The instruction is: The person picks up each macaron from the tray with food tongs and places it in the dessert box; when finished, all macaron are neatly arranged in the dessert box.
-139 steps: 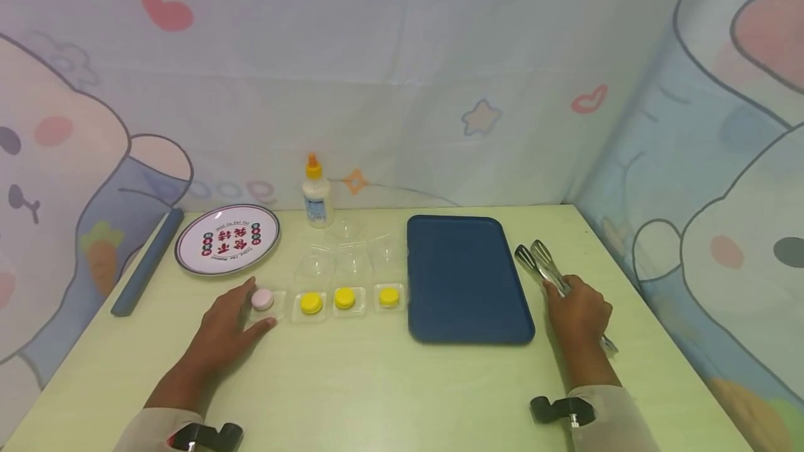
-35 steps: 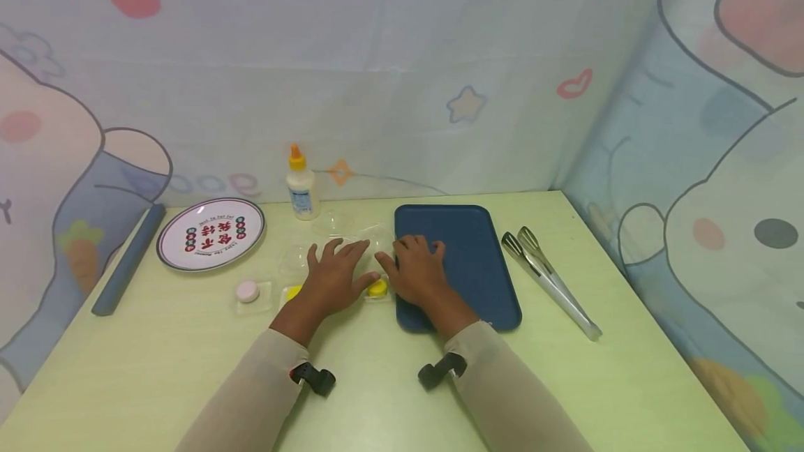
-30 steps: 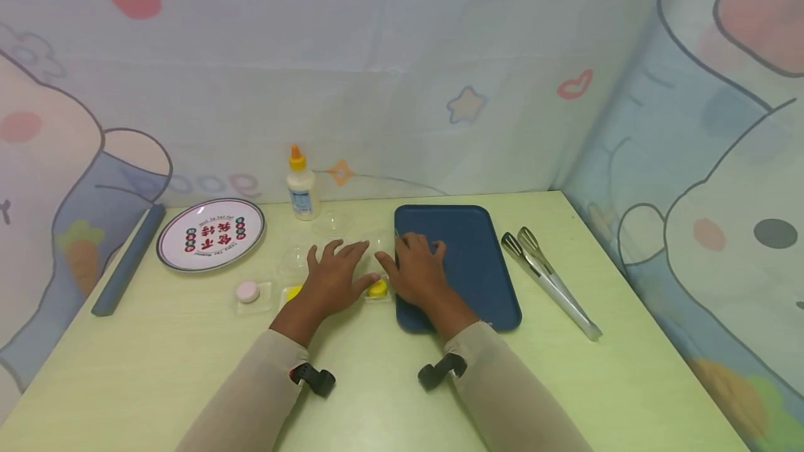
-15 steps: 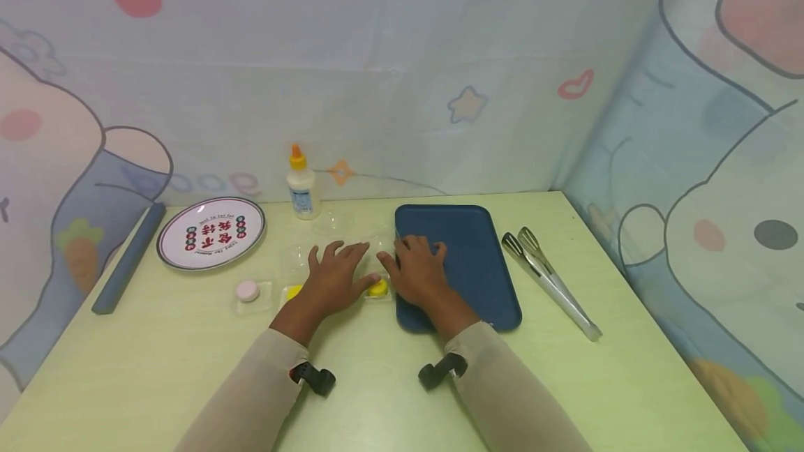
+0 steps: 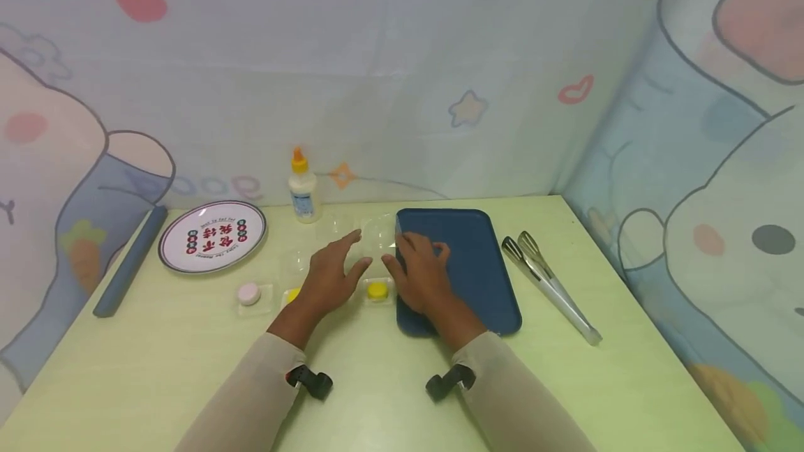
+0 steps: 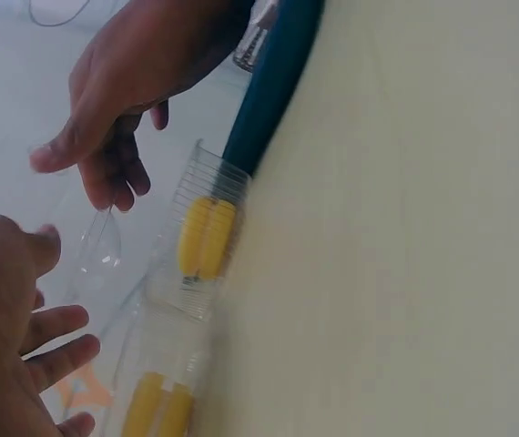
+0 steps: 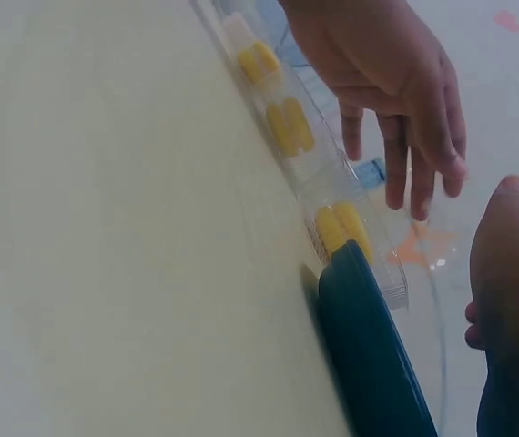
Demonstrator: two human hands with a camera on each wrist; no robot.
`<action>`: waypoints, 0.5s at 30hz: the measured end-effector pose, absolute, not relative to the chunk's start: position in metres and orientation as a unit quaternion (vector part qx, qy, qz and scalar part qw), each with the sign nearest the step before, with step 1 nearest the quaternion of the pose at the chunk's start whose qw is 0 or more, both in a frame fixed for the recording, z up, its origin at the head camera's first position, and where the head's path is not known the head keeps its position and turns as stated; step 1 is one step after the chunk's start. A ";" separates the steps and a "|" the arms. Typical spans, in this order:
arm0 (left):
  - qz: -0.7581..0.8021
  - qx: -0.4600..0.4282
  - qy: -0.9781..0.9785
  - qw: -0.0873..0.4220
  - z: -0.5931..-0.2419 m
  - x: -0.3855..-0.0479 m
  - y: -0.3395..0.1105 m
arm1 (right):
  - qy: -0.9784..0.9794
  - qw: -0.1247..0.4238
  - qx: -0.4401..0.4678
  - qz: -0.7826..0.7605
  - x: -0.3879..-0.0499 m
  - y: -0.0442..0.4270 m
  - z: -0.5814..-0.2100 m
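Right-end clear box (image 5: pixel 377 301), yellow cookie (image 5: pixel 378 289) inside, set on the counter (image 5: pixel 377 389) just beside the left edge of the blue tray (image 5: pixel 461 267). Its raised lid (image 5: pixel 379 232) is seen on the side toward the counter's back edge; long axis of box and lid is judged to run from near edge to back edge. The lid is placed forward of both hands, between them, with the right hand (image 5: pixel 419 274) nearer: its fingers are bent at the lid's edge, partly over the tray. Whether the lid is pinched or merely touched cannot be told. The left hand (image 5: pixel 326 277) is held over the neighbouring boxes; its fingers (image 6: pixel 64 323) are spread, nothing grasped, pointed toward the lid's left side. A second yellow cookie (image 5: pixel 293 294) is partly hidden by that hand; a third (image 7: pixel 290 127) is shown only from the right wrist. Farther toward the counter's left edge, the pink cookie (image 5: pixel 248 293) is touched by neither hand.
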State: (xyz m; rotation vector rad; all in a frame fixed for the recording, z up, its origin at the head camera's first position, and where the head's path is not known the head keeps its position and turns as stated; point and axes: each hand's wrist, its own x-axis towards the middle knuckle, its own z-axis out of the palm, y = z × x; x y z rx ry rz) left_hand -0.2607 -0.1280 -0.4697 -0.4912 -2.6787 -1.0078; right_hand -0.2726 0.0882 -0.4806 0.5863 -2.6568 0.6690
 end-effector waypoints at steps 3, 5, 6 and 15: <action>-0.415 -0.163 -0.883 0.146 -0.467 -0.261 -0.129 | -0.914 0.207 0.235 0.257 -0.267 0.090 -0.483; -0.435 -0.165 -0.871 0.157 -0.465 -0.261 -0.128 | -0.899 0.244 0.250 0.265 -0.264 0.091 -0.484; -0.439 -0.167 -0.868 0.160 -0.464 -0.261 -0.128 | -0.891 0.264 0.256 0.267 -0.262 0.091 -0.484; -0.440 -0.177 -0.865 0.163 -0.463 -0.254 -0.131 | -0.851 0.356 0.268 0.279 -0.257 0.090 -0.481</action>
